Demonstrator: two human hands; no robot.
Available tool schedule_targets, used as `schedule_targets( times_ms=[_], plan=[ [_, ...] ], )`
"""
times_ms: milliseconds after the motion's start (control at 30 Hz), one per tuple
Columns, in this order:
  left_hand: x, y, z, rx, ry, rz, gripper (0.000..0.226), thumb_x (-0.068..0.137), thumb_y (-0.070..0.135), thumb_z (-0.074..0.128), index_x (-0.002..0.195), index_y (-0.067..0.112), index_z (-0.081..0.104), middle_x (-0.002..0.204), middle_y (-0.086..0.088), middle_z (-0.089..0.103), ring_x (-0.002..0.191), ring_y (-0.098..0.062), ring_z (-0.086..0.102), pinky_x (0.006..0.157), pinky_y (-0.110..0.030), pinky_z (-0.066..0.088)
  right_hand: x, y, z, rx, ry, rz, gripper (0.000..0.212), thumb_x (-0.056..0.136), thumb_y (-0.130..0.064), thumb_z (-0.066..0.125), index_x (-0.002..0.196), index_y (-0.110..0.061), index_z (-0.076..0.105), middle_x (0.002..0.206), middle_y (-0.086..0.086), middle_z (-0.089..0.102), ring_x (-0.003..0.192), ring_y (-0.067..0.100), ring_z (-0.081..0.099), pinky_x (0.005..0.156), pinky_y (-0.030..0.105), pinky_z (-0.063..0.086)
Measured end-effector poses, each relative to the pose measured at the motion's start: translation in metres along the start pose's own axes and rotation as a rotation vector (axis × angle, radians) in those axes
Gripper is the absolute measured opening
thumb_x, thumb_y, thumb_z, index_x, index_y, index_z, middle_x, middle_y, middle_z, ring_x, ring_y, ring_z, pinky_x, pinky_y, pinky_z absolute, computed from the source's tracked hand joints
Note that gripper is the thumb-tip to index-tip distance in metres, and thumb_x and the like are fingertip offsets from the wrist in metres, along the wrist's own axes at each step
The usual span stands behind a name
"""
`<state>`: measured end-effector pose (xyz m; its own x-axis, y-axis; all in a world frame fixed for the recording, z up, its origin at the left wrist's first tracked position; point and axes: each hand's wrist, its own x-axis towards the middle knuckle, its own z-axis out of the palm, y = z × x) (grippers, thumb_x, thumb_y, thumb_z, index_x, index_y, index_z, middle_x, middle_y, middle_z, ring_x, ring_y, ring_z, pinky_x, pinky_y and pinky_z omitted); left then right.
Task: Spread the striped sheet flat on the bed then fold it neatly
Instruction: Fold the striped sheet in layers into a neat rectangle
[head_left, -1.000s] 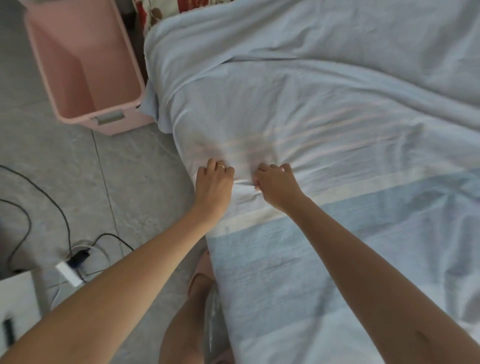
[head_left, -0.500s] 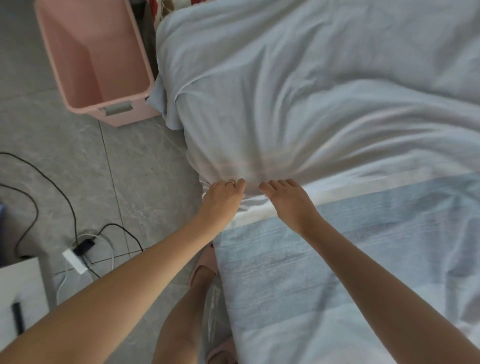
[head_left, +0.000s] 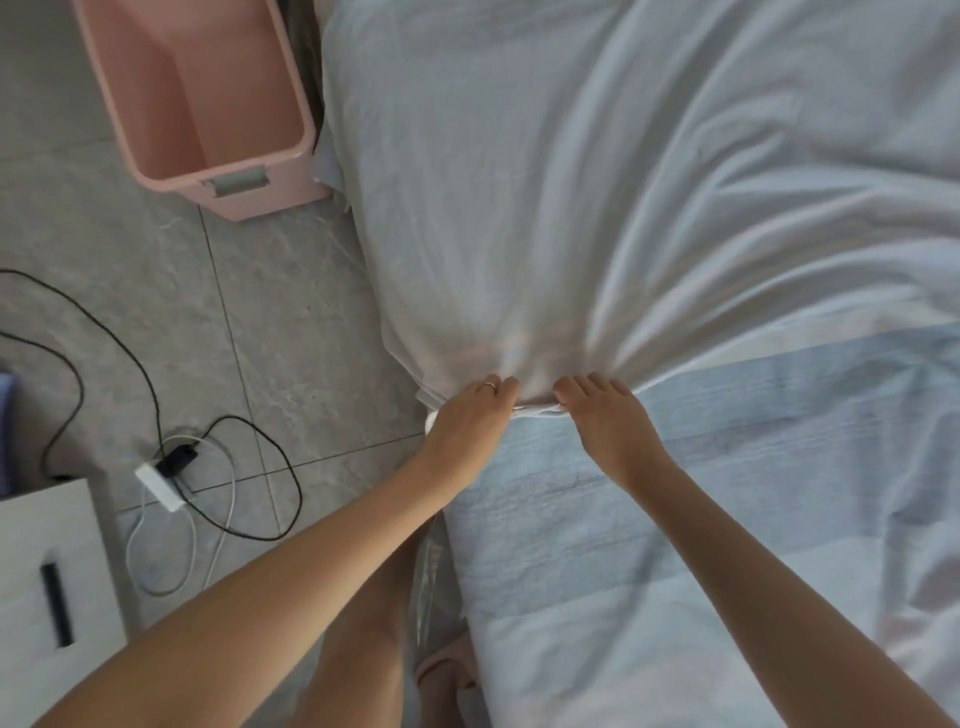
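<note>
Looks like the left hand (head_left: 470, 423) and right hand (head_left: 610, 426) both pinch the striped sheet (head_left: 545, 234) at its near edge, probably to tug it flat on the bed (head_left: 701, 519).

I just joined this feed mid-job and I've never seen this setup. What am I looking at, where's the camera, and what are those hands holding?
No machine here: a person works with bare hands, and the single camera sits on their head, looking down. The left hand and right hand both grip the near edge of the striped sheet, which lies creased over the bed. On the floor beside it are a pink bin and a white power strip.
</note>
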<state>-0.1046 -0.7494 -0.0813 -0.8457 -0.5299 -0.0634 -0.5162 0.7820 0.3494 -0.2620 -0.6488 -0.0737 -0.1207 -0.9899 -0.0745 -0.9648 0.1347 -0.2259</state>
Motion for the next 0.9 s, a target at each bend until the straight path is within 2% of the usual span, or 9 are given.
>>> schedule_targets(
  times_ms=[67,133,267,367,433,567,667,733,900],
  plan=[
    [-0.012,-0.001,0.004,-0.011,0.111,-0.045,0.033,0.066,0.015,0.079,0.089,0.007,0.057,0.089,-0.012,0.057,0.075,-0.027,0.056,0.063,-0.034,0.045,-0.020,-0.002,0.001,-0.026,0.059,0.034,0.030,0.077,-0.009,0.068,0.103,-0.010,0.054,0.096,0.006,0.061,0.088,0.023,0.057,0.082,0.033,0.041],
    [-0.035,0.003,0.006,0.013,0.139,-0.069,0.041,0.075,0.033,0.066,0.105,0.009,0.051,0.112,-0.013,0.049,0.095,-0.029,0.049,0.083,-0.037,0.039,-0.046,-0.010,0.001,0.047,0.083,0.078,0.040,0.086,-0.038,0.058,0.112,-0.008,0.050,0.113,0.010,0.055,0.105,0.023,0.049,0.092,0.036,0.036],
    [-0.094,0.032,0.015,-0.031,-0.044,0.004,0.058,0.060,0.051,0.078,0.100,0.014,0.056,0.106,-0.006,0.053,0.090,-0.026,0.054,0.076,-0.037,0.042,-0.126,-0.023,0.020,0.098,-0.168,0.121,0.068,0.075,-0.065,0.051,0.117,-0.012,0.047,0.119,0.007,0.048,0.110,0.024,0.047,0.095,0.036,0.031],
    [-0.136,0.067,0.030,0.032,-0.294,0.014,0.072,0.047,0.064,0.078,0.094,0.012,0.063,0.093,-0.004,0.060,0.080,-0.023,0.059,0.063,-0.032,0.049,-0.176,-0.032,0.037,0.005,-0.325,0.154,0.068,0.061,-0.058,0.073,0.112,-0.017,0.051,0.117,0.002,0.049,0.110,0.024,0.047,0.101,0.041,0.030],
    [-0.148,0.084,0.039,0.029,-0.376,-0.047,0.062,0.045,0.051,0.084,0.089,0.011,0.064,0.087,-0.004,0.058,0.078,-0.023,0.058,0.059,-0.032,0.049,-0.173,-0.037,0.038,-0.013,-0.299,0.197,0.057,0.051,-0.043,0.085,0.096,-0.019,0.059,0.099,0.000,0.059,0.097,0.023,0.053,0.094,0.039,0.033],
    [-0.151,0.107,0.058,0.143,-0.379,-0.078,0.039,0.042,0.024,0.089,0.069,0.013,0.064,0.068,-0.004,0.057,0.065,-0.023,0.058,0.049,-0.029,0.046,-0.165,-0.044,0.035,-0.018,-0.268,0.156,0.025,0.058,-0.021,0.084,0.070,-0.019,0.062,0.075,0.000,0.061,0.071,0.025,0.062,0.073,0.034,0.033],
    [-0.157,0.123,0.056,0.168,-0.324,-0.119,0.029,0.052,0.017,0.088,0.068,0.011,0.065,0.068,-0.005,0.060,0.065,-0.025,0.060,0.051,-0.029,0.046,-0.172,-0.048,0.029,0.026,-0.319,0.167,0.007,0.078,-0.016,0.071,0.083,-0.014,0.066,0.088,0.005,0.065,0.087,0.029,0.063,0.079,0.036,0.038],
    [-0.158,0.130,0.049,0.126,-0.339,-0.141,0.017,0.070,0.013,0.079,0.079,0.008,0.066,0.077,-0.009,0.064,0.076,-0.029,0.063,0.060,-0.033,0.046,-0.177,-0.048,0.027,0.008,-0.340,0.160,0.010,0.087,-0.020,0.060,0.095,-0.015,0.065,0.100,0.003,0.064,0.099,0.028,0.060,0.083,0.035,0.036],
    [-0.175,0.132,0.043,0.078,-0.284,-0.054,0.026,0.057,0.001,0.085,0.066,0.003,0.061,0.058,-0.016,0.061,0.050,-0.032,0.061,0.048,-0.028,0.043,-0.198,-0.047,0.021,0.069,-0.366,0.129,0.010,0.088,-0.023,0.061,0.095,-0.016,0.064,0.104,0.000,0.062,0.104,0.023,0.058,0.088,0.032,0.034]
  ],
)
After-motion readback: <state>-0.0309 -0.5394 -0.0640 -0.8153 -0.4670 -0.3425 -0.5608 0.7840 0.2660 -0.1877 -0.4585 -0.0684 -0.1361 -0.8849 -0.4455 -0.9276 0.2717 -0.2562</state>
